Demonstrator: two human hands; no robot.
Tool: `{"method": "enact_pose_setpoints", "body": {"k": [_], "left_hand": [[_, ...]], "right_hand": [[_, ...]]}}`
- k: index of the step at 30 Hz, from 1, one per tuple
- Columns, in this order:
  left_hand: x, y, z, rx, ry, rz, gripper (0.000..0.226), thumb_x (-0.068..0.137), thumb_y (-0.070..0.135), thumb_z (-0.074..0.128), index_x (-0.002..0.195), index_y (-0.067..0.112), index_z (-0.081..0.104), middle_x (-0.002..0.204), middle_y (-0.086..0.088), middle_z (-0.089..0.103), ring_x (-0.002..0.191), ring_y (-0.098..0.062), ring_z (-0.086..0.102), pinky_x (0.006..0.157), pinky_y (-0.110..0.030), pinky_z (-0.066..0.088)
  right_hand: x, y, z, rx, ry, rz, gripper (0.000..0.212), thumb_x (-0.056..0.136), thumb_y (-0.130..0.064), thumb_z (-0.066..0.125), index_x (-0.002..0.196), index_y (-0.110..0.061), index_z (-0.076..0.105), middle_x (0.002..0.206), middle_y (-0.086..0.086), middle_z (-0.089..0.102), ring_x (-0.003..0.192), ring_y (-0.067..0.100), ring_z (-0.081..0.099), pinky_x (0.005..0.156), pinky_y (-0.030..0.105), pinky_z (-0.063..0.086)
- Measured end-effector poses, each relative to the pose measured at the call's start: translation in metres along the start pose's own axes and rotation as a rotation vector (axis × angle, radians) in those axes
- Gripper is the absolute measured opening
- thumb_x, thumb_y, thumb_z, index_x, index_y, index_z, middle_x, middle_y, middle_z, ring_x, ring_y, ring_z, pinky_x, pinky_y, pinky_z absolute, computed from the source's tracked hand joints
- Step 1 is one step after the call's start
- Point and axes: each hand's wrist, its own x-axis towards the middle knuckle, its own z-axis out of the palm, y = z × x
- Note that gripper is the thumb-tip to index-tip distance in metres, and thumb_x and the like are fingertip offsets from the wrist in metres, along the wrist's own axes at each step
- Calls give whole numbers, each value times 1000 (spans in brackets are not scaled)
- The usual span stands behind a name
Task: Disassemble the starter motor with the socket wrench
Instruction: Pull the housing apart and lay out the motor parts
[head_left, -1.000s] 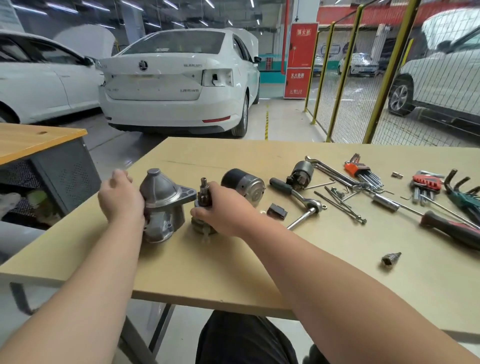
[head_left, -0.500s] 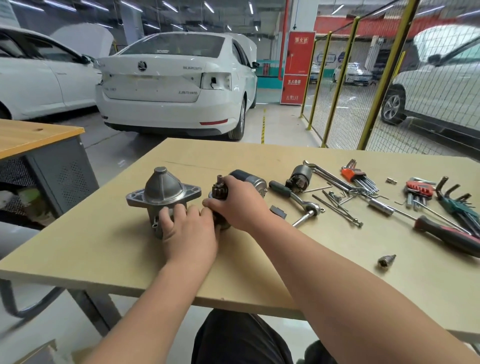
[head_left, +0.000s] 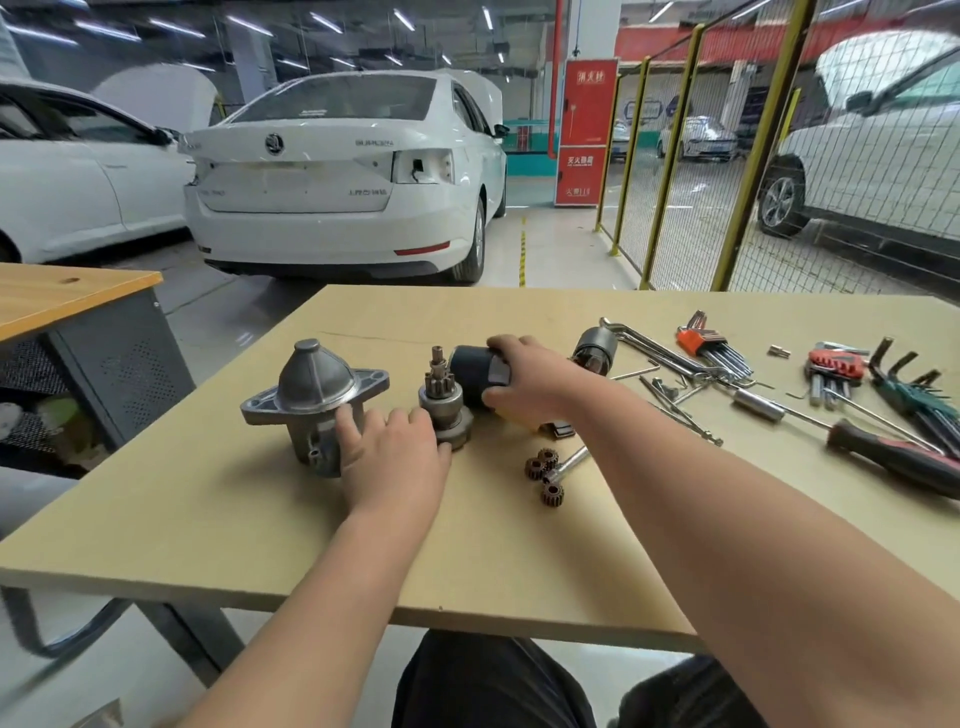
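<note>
Starter motor pieces stand apart on the counter (head_left: 208, 519), with the pinion drive (head_left: 441, 402) upright among them, gear teeth up. The right hand (head_left: 535, 387) is curled round the dark motor body (head_left: 472, 371), fingers over its top and thumb underneath, just behind and right of the pinion drive. Whether the body rests on the counter or is lifted cannot be told.

The left hand (head_left: 397, 457) lies relaxed in front of the pinion drive, fingers loosely spread and gripping nothing. Its thumb side touches the drive's base, and its outer fingertips rest on the nose housing (head_left: 317, 395), which stands cone-up just left of the pinion drive.

Three small gears (head_left: 543, 470) lie near the pinion drive, to its front right, beside the head of the socket wrench (head_left: 569, 460); the wrench handle is hidden under the right forearm. Farther right of the pinion drive lie a second dark cylinder (head_left: 595, 348), hex key sets (head_left: 836, 364) and a red-and-black screwdriver (head_left: 893, 457). Well behind the pinion drive, off the counter, stands a white car (head_left: 337, 171).
</note>
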Motion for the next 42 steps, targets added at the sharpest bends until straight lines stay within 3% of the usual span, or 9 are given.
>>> {"method": "enact_pose_setpoints", "body": {"k": [6,10,16,21,27,31,35,39,42], "left_hand": [[17,-2,10,-51,1,-14,27,88,48,45,101,26,55,103,2,60,100,-21,51,89,-39,22],[15,-6,14,-139,86,9,22,85,42,52,97,26,60,98,0,59,98,-25,49,93,-39,16],[9,1,10,-272,170,65,19,81,42,58,87,25,64,89,1,58,89,-25,48,91,-40,19],[2,15,-6,-385,189,193,27,83,44,50,96,25,64,94,3,57,94,-22,46,92,-38,19],[0,71,-41,-425,-67,425,50,93,52,31,135,26,39,132,4,43,120,-19,32,97,-35,15],[6,102,-77,-605,-134,456,33,95,44,34,90,21,57,85,-1,63,85,-26,56,68,-35,38],[18,98,-97,-945,-42,361,42,91,46,48,67,16,63,45,8,46,45,-7,41,44,-28,31],[36,94,-102,-1448,-167,190,42,83,55,53,61,20,64,52,1,39,49,-19,31,48,-29,24],[32,102,-101,-1459,-162,196,45,83,59,53,61,21,65,54,-1,40,53,-19,32,50,-28,27]], "right_hand": [[21,-26,23,-153,182,145,65,84,-63,50,129,-17,42,116,11,47,92,31,52,68,39,43],[14,-3,9,136,206,127,53,95,-51,39,131,-13,49,127,12,55,104,28,56,75,35,45],[-26,62,-15,-404,61,346,27,88,-35,46,95,-12,55,80,5,54,77,30,54,66,33,44],[-44,72,-11,-407,64,289,12,89,-27,49,84,-16,49,69,0,44,70,26,51,60,31,39],[-62,78,-40,-158,205,212,32,95,-35,38,70,-16,45,64,1,52,62,24,56,50,29,34],[-85,83,-68,83,297,183,24,90,-29,45,70,-18,52,63,3,57,56,22,56,44,26,33],[-118,96,-87,707,356,47,38,97,-45,39,90,-22,68,83,-10,64,68,5,57,63,23,43],[-138,96,-98,793,303,-95,54,95,-53,28,76,-23,68,75,-10,68,69,11,62,61,20,42],[-145,98,-109,1215,-12,-69,51,98,-45,36,66,-17,64,47,-1,46,43,18,44,51,25,45]]}}
